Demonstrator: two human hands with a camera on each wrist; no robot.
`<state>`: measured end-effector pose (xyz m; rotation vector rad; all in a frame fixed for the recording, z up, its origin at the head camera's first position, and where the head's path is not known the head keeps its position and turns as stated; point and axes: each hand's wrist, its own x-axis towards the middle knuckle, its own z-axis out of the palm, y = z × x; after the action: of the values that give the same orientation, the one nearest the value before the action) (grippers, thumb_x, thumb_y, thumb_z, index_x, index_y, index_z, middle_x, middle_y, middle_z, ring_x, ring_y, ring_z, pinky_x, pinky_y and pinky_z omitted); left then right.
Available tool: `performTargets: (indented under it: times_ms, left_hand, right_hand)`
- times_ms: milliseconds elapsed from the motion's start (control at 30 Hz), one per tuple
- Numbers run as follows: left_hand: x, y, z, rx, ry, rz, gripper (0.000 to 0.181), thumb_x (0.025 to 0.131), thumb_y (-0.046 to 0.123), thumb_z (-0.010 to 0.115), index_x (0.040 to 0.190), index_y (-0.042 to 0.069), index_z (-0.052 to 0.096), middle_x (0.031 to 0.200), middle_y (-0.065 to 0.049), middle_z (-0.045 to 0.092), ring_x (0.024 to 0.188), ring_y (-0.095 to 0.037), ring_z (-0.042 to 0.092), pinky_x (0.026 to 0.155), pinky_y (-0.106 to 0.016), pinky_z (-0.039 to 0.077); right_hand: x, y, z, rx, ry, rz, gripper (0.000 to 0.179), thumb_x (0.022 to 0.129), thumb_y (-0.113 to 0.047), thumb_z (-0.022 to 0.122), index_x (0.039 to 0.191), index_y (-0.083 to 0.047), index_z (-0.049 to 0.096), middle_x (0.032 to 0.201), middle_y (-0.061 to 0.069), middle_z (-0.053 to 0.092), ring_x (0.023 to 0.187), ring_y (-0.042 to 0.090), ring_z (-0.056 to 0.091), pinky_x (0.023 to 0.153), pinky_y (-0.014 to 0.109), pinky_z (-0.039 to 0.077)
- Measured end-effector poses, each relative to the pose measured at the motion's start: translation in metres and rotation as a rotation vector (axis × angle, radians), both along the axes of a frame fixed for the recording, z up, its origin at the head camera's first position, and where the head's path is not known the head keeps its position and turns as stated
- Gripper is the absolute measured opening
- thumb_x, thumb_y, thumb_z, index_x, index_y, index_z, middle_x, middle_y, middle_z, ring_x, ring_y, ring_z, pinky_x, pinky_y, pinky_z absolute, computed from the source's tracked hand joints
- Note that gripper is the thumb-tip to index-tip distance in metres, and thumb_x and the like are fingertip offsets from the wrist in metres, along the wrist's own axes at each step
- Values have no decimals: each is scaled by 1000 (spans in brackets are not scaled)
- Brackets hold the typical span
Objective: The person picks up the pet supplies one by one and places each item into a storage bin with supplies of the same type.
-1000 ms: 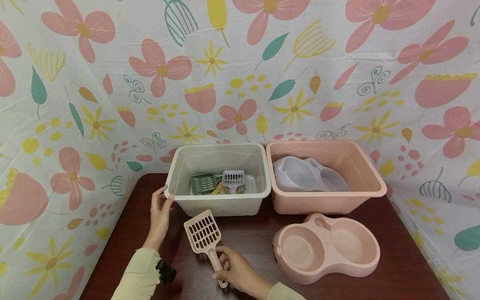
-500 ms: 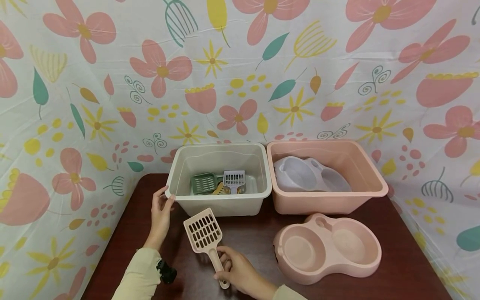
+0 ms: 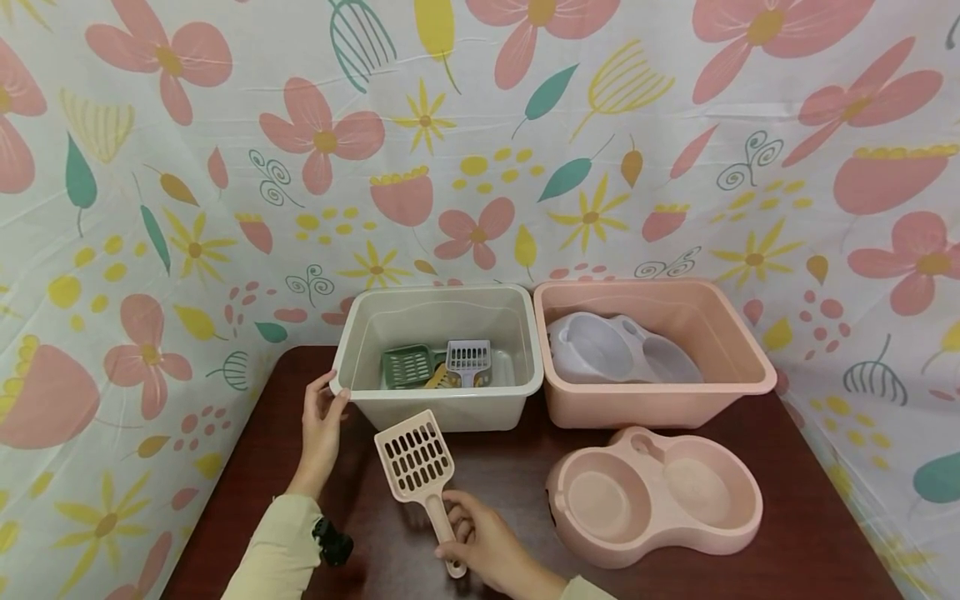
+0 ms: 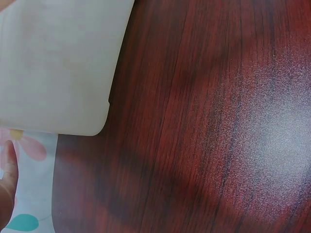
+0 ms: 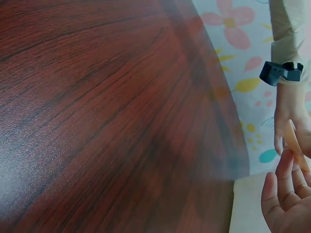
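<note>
My right hand (image 3: 487,533) grips the handle of a beige slotted litter scoop (image 3: 415,457), its head raised toward the grey litter box. In the right wrist view the scoop's handle (image 5: 292,138) shows edge-on between thumb and fingers. At the front left corner of the grey litter box (image 3: 442,412), my left hand (image 3: 321,429) holds the rim with thumb in front and fingers along the side. Inside that box lie a green scoop (image 3: 407,367), a lilac scoop (image 3: 468,358) and a yellow one (image 3: 440,379) partly hidden beneath.
A pink litter box (image 3: 652,408) stands right beside the grey one, with a lilac double pet bowl (image 3: 600,346) tilted inside. In front of it a pink double bowl (image 3: 660,533) rests on the dark wood table (image 3: 495,467). A flowered cloth (image 3: 480,150) hangs behind.
The scoop in my right hand has moved slightly right and up, its head tilting a little. My left hand stays at the box corner.
</note>
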<state>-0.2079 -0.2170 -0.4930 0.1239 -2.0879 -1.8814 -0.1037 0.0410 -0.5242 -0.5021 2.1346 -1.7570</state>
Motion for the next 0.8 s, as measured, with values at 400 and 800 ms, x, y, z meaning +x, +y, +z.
performTargets:
  times_ms: [400, 800]
  left_hand:
    - [-5, -4, -12, -11, -17, 13, 43, 96, 16, 51, 136, 8, 38, 121, -12, 49, 96, -9, 48, 72, -19, 42]
    - [1, 1, 2, -1, -19, 4, 43, 96, 13, 51, 136, 4, 37, 118, -12, 49, 94, -7, 49, 73, -19, 42]
  right_hand:
    - [2, 9, 10, 24, 13, -21, 61, 73, -7, 76, 127, -5, 48, 91, 0, 58, 67, 3, 49, 60, 19, 43]
    - [5, 16, 21, -23, 63, -18, 60, 73, -10, 77, 126, -2, 48, 89, 1, 60, 68, 1, 49, 61, 17, 43]
